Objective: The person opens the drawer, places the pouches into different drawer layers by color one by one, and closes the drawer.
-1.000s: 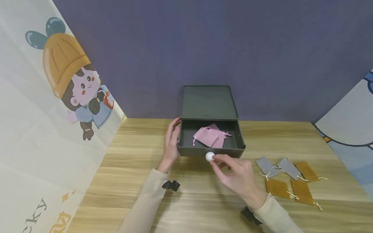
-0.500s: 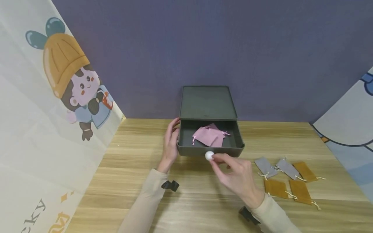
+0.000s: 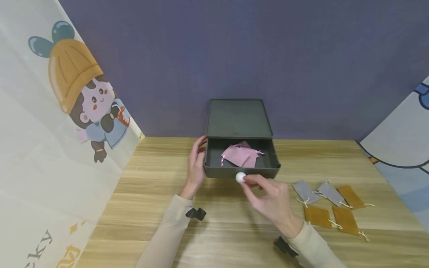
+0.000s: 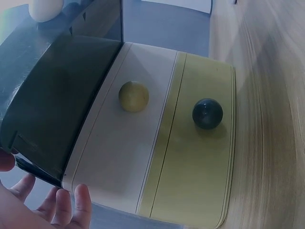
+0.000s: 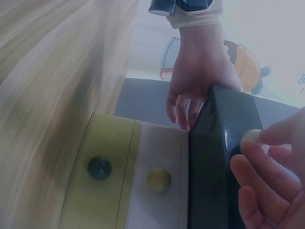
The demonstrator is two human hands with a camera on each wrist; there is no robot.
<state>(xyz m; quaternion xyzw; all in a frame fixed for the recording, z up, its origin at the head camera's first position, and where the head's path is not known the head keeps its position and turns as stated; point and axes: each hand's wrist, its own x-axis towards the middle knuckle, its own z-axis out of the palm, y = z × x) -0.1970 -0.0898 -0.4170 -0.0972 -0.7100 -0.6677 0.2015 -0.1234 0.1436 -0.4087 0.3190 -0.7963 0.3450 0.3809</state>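
Note:
A small cabinet has a dark green top [image 3: 239, 119] and a matching top drawer [image 3: 221, 172] standing pulled out. Pink drawstring pouches [image 3: 236, 155] lie inside the drawer. My right hand [image 3: 269, 201] pinches the drawer's round white knob [image 3: 240, 177] between thumb and fingertips. At the cabinet's left side, my left hand [image 3: 196, 165] rests with its fingers extended along the wall. Below, the left wrist view shows a closed white drawer [image 4: 112, 157] with a yellow knob [image 4: 134, 97] and a closed yellow-green drawer [image 4: 190, 171] with a dark knob [image 4: 208, 114].
On the wooden table [image 3: 161, 163] to the right lie grey pouches [image 3: 306, 192] and several mustard pouches [image 3: 317, 217] with pale cords. Behind the cabinet rises a purple-blue panel [image 3: 167, 67]. A white panel with a cartoon figure [image 3: 90, 96] stands at the left.
The drawer front and its knob have slid slightly inward toward the cabinet, with my right hand following on the knob. My left hand keeps its place at the side.

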